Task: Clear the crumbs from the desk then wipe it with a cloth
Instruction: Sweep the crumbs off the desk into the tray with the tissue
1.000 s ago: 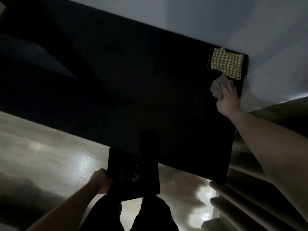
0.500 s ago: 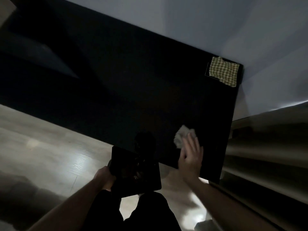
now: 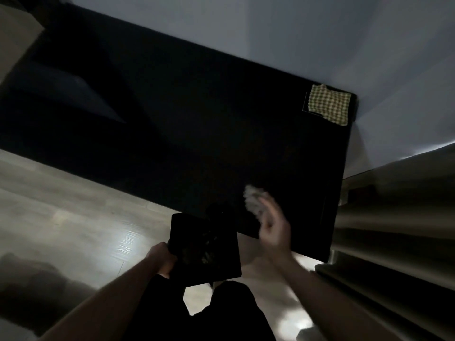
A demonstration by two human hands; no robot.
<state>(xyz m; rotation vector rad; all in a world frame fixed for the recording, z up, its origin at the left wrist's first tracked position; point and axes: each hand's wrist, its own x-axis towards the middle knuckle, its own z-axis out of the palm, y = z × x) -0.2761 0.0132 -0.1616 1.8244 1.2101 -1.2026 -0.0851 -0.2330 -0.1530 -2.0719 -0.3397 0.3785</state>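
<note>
The black desk (image 3: 197,114) runs slantwise across the view. My right hand (image 3: 274,227), blurred by motion, presses a pale crumpled tissue (image 3: 252,199) on the desk near its front edge, with the fingers laid over the tissue. My left hand (image 3: 161,257) grips the left side of a black square tray (image 3: 194,232), held just below and against the front edge. Pale crumbs (image 3: 205,257) lie on the tray. A green-and-white checked cloth (image 3: 328,104) lies flat at the desk's far right corner.
A pale wall (image 3: 320,33) runs behind the desk. Beige curtain folds (image 3: 394,217) hang close to its right end. Glossy wood floor (image 3: 61,217) spreads to the left, and my dark-trousered legs (image 3: 197,313) are below the tray.
My right hand dragged the tissue from beside the checked cloth at the far corner down to the front edge, then slightly left toward the tray. The tray has stayed in place.
</note>
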